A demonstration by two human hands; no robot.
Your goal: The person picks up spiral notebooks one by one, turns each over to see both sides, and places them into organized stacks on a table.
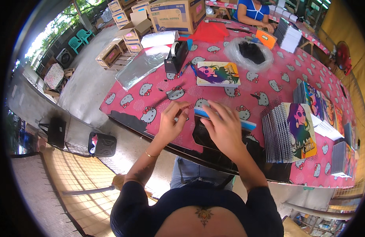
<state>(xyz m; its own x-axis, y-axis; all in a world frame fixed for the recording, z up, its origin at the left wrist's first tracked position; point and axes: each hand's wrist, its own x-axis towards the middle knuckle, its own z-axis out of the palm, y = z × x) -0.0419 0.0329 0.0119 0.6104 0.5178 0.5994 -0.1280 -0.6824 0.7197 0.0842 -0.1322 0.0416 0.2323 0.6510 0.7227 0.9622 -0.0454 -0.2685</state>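
Observation:
At the near edge of the table, a notebook (pixel 204 135) with a dark cover and a blue strip along its upper edge stands tilted before me. My right hand (pixel 224 128) grips it from above, the fingers over that edge. My left hand (pixel 173 120) is beside its left end, thumb and fingers curled in a pinch. A thin dark spiral coil (pixel 189 106) shows at those fingertips, running toward the notebook's corner; how far it is threaded is hidden. Loose black coils (pixel 175 94) lie beyond my left hand. Farther back, a finished-looking notebook (pixel 218 74) with an illustrated cover lies flat.
Stacked spiral notebooks (pixel 278 132) stand to my right, with further stacks (pixel 335 158) beyond. A tape dispenser (pixel 176 56), clear plastic sheets (pixel 144 68) and a plastic bag (pixel 248 54) of black coils occupy the far side. Cartons (pixel 176 15) are piled behind; another person (pixel 251 14) sits across.

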